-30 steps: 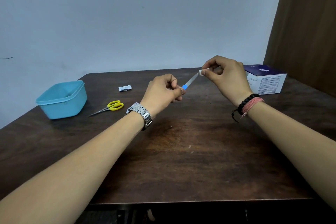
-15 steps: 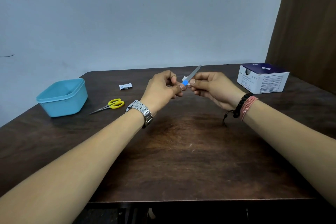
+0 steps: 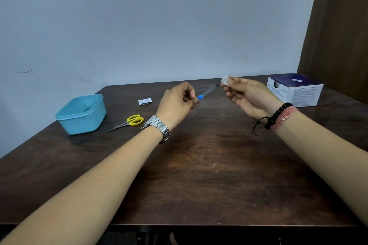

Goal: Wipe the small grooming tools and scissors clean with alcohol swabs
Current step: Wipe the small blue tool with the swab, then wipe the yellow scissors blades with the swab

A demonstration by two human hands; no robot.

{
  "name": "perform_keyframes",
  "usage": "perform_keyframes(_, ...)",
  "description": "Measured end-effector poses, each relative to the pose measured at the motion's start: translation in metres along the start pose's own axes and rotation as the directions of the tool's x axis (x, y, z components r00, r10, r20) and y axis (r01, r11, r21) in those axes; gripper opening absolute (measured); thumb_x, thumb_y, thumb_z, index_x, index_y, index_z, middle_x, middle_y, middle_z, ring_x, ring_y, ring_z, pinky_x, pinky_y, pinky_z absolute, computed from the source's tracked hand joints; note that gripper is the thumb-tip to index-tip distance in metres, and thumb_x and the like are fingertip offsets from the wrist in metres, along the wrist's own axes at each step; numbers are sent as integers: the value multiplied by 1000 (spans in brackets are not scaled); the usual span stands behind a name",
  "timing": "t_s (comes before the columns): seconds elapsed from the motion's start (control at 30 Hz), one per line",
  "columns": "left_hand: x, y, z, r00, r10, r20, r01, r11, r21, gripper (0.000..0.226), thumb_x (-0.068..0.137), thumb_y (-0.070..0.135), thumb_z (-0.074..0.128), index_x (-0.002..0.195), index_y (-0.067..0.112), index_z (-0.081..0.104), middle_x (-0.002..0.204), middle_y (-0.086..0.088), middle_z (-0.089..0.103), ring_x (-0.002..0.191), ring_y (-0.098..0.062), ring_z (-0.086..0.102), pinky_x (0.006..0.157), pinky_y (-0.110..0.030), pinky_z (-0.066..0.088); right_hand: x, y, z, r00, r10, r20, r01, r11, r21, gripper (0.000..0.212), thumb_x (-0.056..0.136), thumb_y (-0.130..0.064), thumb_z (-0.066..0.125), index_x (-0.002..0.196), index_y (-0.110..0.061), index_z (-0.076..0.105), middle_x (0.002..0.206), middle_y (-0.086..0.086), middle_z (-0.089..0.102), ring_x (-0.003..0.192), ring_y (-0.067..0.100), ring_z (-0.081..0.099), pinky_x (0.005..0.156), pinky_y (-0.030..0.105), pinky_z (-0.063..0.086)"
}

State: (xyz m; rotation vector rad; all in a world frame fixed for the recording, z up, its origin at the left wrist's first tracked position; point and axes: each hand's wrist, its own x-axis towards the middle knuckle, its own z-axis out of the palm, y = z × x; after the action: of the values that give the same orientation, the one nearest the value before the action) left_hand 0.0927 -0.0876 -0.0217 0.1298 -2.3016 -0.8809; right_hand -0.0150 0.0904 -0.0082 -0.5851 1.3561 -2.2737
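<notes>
My left hand [image 3: 177, 103] pinches the blue handle of a thin metal nail file [image 3: 208, 92], which points up and to the right above the table. My right hand [image 3: 247, 95] pinches a small white alcohol swab [image 3: 225, 80] between thumb and fingertips, right at the file's tip. Yellow-handled scissors [image 3: 130, 121] lie shut on the table to the left of my left wrist.
A light blue plastic tub [image 3: 82, 114] stands at the left of the dark wooden table [image 3: 199, 175]. A torn white swab wrapper [image 3: 145, 101] lies behind the scissors. A purple-and-white box of swabs [image 3: 294, 89] stands at the back right, near a brown curtain.
My right hand slid the swab from the blue handle end outward along the blade to its tip. My left hand kept its hold on the handle.
</notes>
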Motion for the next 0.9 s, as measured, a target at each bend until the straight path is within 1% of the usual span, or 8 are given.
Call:
perform_keyframes(0.1, 2, -10, -10, 1000, -13, 5, 12, 992, 125, 28, 82, 13, 69, 67, 27, 50, 70, 7, 70, 70, -9, 71, 74, -36, 57, 0, 1, -3, 999, -13, -42, 12, 999, -32, 11, 93, 0, 57, 94, -9, 63, 76, 5, 73, 67, 8, 65, 62, 17, 54)
perform_keyframes(0.2, 10, -16, -38, 1000, -14, -10, 16, 978, 210, 26, 81, 13, 70, 68, 26, 53, 71, 4, 70, 68, -10, 70, 73, -33, 57, -2, 6, 0, 1000, -22, -21, 20, 997, -78, 16, 92, 1, 58, 86, -14, 59, 73, 5, 71, 62, 9, 64, 60, 19, 54)
perform_keyframes(0.37, 18, -43, -139, 957, -28, -288, 119, 945, 303, 15, 77, 10, 69, 77, 21, 60, 79, -1, 69, 71, -18, 70, 71, -36, 58, -3, 25, 10, 997, 6, 83, 8, 986, -166, 16, 92, 5, 55, 97, -5, 67, 82, 5, 71, 74, 9, 65, 67, 16, 55)
perform_keyframes(0.43, 10, -56, -181, 938, -90, -336, 255, 834, 489, 9, 80, 15, 66, 80, 23, 62, 86, -5, 71, 78, -26, 69, 75, -40, 57, -5, 29, 12, 996, 18, 88, 2, 975, -224, 18, 91, 6, 56, 100, -5, 67, 91, 5, 70, 82, 8, 65, 71, 16, 56)
perform_keyframes(0.53, -6, -74, -220, 910, -295, -292, 406, 493, 769, 8, 83, 21, 64, 87, 28, 65, 102, -11, 66, 91, -36, 62, 78, -39, 52, -6, 28, 13, 997, 3, 81, 19, 962, -272, 16, 90, 2, 59, 98, -10, 67, 94, 2, 69, 85, 7, 63, 75, 17, 56)
perform_keyframes(0.6, -14, -83, -227, 872, -427, -241, 416, 385, 823, 12, 82, 22, 66, 91, 30, 66, 109, -12, 62, 95, -35, 60, 78, -36, 49, -5, 27, 15, 997, -3, 80, 26, 958, -285, 12, 91, -4, 60, 96, -11, 69, 89, 0, 68, 80, 6, 60, 74, 17, 56)
perform_keyframes(0.8, -12, -97, -222, 866, -489, -104, 344, 432, 834, 22, 83, 14, 55, 74, 32, 66, 106, -7, 63, 91, -29, 60, 74, -32, 50, -6, 27, 12, 995, -18, 96, 43, 965, -261, 11, 93, -8, 57, 94, -7, 69, 86, 2, 64, 74, 7, 56, 71, 15, 56)
perform_keyframes(0.9, -9, -92, -221, 863, -497, -93, 305, 364, 880, 16, 82, 16, 64, 80, 32, 68, 110, -8, 64, 93, -30, 61, 76, -33, 51, -7, 28, 13, 994, -10, 108, 36, 968, -248, 13, 87, -14, 61, 94, -6, 69, 88, 4, 65, 76, 7, 56, 70, 14, 56)
